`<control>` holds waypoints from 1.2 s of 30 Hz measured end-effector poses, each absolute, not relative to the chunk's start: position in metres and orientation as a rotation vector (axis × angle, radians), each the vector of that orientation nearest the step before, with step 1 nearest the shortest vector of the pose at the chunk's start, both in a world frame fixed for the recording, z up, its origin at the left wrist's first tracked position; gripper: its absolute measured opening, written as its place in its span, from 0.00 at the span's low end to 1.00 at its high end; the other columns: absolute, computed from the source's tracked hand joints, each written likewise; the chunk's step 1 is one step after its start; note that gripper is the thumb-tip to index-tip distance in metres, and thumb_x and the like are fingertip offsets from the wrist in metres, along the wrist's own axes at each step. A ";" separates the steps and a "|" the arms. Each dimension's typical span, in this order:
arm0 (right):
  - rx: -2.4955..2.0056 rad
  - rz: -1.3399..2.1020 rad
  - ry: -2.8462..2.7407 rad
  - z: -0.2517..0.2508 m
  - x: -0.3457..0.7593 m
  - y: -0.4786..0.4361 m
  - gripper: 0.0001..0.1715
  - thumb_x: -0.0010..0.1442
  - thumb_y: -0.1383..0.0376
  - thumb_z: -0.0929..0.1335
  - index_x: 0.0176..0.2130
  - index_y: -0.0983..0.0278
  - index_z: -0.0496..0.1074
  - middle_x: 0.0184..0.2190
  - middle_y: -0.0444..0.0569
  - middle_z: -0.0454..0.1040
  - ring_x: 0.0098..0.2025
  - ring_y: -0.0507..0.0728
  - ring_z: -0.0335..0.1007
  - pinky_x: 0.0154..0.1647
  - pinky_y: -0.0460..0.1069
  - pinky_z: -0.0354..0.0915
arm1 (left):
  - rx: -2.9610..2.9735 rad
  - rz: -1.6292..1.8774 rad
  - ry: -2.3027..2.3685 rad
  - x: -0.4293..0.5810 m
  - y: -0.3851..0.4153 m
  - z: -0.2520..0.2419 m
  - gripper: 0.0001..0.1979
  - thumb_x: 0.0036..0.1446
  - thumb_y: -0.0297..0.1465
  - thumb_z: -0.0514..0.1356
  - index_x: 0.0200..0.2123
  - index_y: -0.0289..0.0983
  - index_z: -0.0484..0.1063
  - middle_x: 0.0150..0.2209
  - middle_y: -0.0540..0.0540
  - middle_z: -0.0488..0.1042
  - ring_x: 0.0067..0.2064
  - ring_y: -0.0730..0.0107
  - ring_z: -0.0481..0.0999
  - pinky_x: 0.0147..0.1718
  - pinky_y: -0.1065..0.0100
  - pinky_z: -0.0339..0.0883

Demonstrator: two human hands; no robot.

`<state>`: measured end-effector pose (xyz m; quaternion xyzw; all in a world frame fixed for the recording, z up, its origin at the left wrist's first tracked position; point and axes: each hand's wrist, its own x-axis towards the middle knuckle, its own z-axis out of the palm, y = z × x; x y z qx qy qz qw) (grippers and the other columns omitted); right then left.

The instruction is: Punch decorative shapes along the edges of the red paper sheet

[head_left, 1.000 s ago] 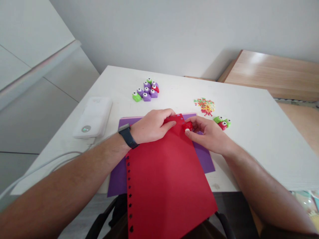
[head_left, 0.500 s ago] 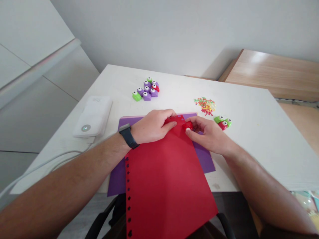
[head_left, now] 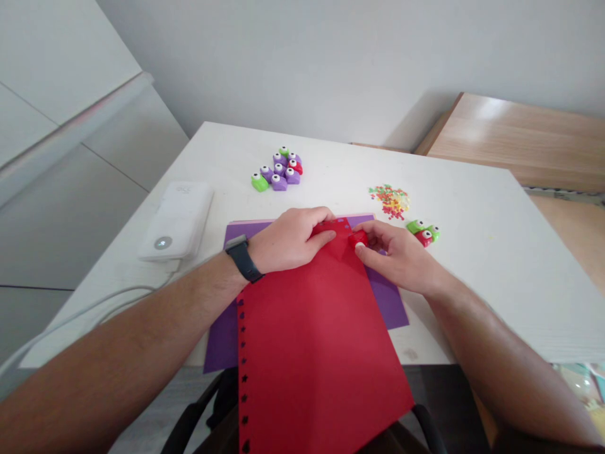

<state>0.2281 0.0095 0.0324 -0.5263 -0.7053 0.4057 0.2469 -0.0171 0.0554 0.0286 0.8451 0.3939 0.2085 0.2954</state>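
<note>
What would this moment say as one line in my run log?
left hand: resting on red paper | right hand: holding red craft punch on paper edge | under: purple paper

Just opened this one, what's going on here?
A person is working with bare hands at a white table. The right hand grips a small red plastic craft punch at the far edge of a red paper sheet, while the left hand presses on the sheet. The sheet lies over a purple paper sheet and has star-shaped holes along one edge. Multicoloured craft punches and a small pile of paper cut-outs sit beyond.
</note>
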 end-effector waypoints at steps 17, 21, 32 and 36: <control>-1.467 1.090 -1.917 0.032 0.227 0.009 0.16 0.65 0.59 0.70 0.51 0.62 0.77 0.39 0.48 0.82 0.34 0.56 0.73 0.38 0.53 0.69 | 2.242 0.552 1.057 -0.016 0.054 0.028 0.10 0.69 0.34 0.60 0.48 0.37 0.77 0.43 0.45 0.82 0.42 0.60 0.81 0.43 0.62 0.68; -1.449 1.094 -1.906 0.029 0.228 0.010 0.17 0.66 0.58 0.70 0.52 0.62 0.77 0.41 0.48 0.82 0.35 0.56 0.74 0.39 0.53 0.69 | 2.248 0.542 1.056 -0.016 0.054 0.026 0.10 0.69 0.35 0.60 0.49 0.38 0.77 0.43 0.46 0.82 0.43 0.60 0.81 0.44 0.61 0.68; -1.414 1.075 -1.697 0.032 0.231 0.016 0.15 0.63 0.59 0.72 0.48 0.63 0.77 0.39 0.48 0.81 0.39 0.56 0.75 0.42 0.53 0.69 | 2.252 0.534 1.073 -0.016 0.054 0.027 0.10 0.69 0.35 0.59 0.48 0.39 0.77 0.44 0.45 0.82 0.42 0.60 0.81 0.43 0.61 0.69; -1.452 1.060 -1.614 0.033 0.239 0.024 0.16 0.63 0.57 0.72 0.47 0.63 0.77 0.37 0.47 0.80 0.37 0.56 0.73 0.38 0.52 0.66 | 2.235 0.535 1.073 -0.016 0.054 0.028 0.11 0.69 0.36 0.59 0.49 0.39 0.78 0.45 0.45 0.83 0.44 0.59 0.81 0.45 0.61 0.70</control>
